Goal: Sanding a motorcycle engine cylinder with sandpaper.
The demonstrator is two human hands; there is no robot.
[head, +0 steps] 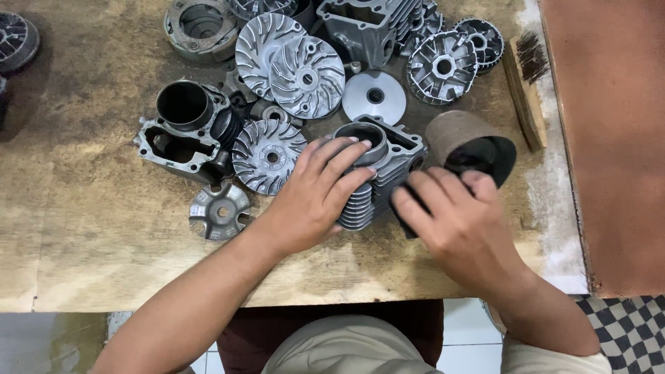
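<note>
Finned metal engine cylinder (377, 173) near middle of worn wooden tabletop (90, 228), steadied under spread fingers of left hand (315, 197). Right hand (454, 218) closed on dark abrasive strip, pressed against cylinder's side. Roll of brown sandpaper (460, 138) just behind. Crowded behind: finned pulley discs (291, 66), second cylinder block (185, 128), wire brush (526, 83) by right edge. Strip mostly hidden under fingers. Top parts cut off by frame. Bare wood at left and front; tiled floor below front edge.
</note>
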